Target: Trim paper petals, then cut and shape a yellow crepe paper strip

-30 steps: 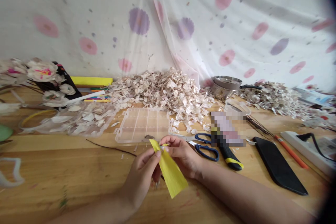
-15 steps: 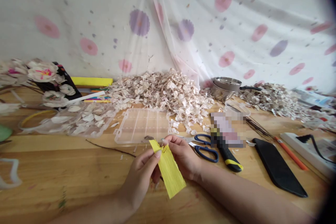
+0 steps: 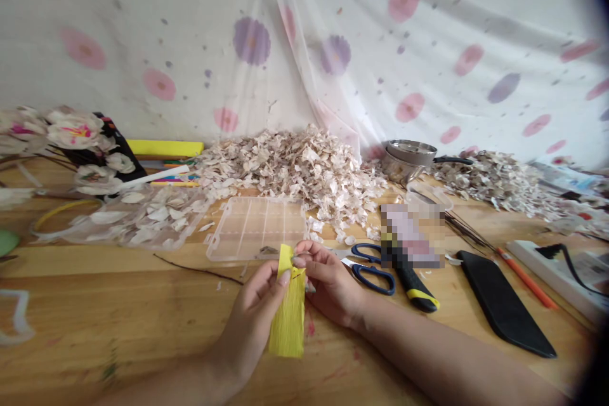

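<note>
A strip of yellow crepe paper hangs down between my two hands, in the middle of the head view above the wooden table. My left hand pinches its left edge near the top, thumb in front. With thumb and fingertips, my right hand grips the paper's upper right edge, where a fold or tear shows. A thin dark twig lies on the table left of my hands. Blue-handled scissors rest just right of my right hand, their blades partly hidden behind it.
Beyond my hands lies a clear compartment tray, with a heap of pale dried petals behind it. To the right are a black-and-yellow handle, a black flat case, an orange stick and a white power strip.
The yellow paper has swung from a slant to nearly upright, its lower end moving left. Both hands keep hold of it; the right fingers have shifted slightly along the top.
</note>
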The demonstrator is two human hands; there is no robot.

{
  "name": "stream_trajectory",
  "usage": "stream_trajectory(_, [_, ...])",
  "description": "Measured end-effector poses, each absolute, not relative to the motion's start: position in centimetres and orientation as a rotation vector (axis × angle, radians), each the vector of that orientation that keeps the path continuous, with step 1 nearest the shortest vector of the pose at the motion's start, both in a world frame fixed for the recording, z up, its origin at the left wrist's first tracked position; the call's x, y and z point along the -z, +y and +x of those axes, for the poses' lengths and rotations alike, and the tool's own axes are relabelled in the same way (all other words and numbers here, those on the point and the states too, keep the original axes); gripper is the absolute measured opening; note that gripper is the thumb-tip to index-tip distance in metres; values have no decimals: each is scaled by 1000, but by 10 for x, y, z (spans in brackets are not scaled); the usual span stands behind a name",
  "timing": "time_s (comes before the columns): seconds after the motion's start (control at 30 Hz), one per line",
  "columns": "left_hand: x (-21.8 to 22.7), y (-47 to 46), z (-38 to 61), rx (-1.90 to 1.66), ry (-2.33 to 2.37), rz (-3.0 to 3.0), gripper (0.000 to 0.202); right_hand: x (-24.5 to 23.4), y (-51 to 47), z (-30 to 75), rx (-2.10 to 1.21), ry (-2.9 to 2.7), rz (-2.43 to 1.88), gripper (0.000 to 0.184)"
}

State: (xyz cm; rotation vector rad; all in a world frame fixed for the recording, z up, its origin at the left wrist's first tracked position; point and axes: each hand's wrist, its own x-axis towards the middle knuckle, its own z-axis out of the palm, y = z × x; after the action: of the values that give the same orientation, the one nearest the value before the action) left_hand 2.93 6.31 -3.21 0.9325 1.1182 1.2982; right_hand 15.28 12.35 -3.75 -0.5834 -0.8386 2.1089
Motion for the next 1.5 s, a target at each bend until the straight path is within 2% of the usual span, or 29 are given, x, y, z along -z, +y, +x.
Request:
stream_trajectory(0.4, [38, 65, 28, -1304, 1108, 1091, 22, 39, 130, 155, -2317, -607, -496, 18])
stream_trajectory(0.6, [36, 63, 27, -1219, 1019, 1033, 25, 37, 127, 156, -2343, -720, -470, 17])
stream_trajectory(0.77, [33, 66, 28, -1217, 1008, 1015, 24, 35, 126, 157, -2320, -758, -542, 25])
stream_trajectory(1.1, [38, 68, 26, -1294, 1004, 991, 21, 36, 125, 155, -2263, -797, -472, 18])
stream_trajectory(1.5, [42, 67, 22, -1413, 1030, 1056, 19, 40, 122, 156, -2162, -894, -487, 20])
